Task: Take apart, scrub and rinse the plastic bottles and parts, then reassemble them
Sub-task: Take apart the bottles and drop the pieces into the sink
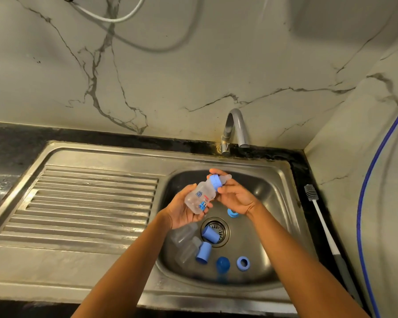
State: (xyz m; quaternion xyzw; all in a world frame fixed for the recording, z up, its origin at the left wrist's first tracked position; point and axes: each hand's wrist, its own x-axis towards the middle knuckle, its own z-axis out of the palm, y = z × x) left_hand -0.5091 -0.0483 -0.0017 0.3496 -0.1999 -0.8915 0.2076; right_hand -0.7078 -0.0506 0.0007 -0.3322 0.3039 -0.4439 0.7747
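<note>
- Left hand (189, 212): gripping the body of a clear bottle (198, 198), fingers curling round its lower half and holding it tilted above the sink (269, 193), neck pointing up and to the right.
- Right hand (236, 196): pinching the blue collar ring (216, 182) at the bottle's neck between thumb and fingers, with the pale teat (226, 178) sticking out through the ring.
- Step in hand, as judged: taking apart. This appears to be the last bottle still wearing its ring and teat, though a single view is not settling whether the ring is coming off or going on.
- Lying in the basin under the hands: two more clear bottles (185, 243) without tops, side by side at the left; two blue caps (207, 243) just beside them, one resting on the drain strainer (220, 224); a blue dome cap (223, 263); a loose blue ring (242, 263); another blue part (232, 212) showing half hidden behind the right wrist.
- Bottle brush (317, 210): lying on the counter (308, 171) to the right of the sink, well apart from both hands.
- Tap (236, 127): standing behind the basin, showing no water.
- Next move, as judged: the left hand holding the body steady while the right is turning the ring free and setting ring and teat down among the loose parts, then reaching for the brush.
</note>
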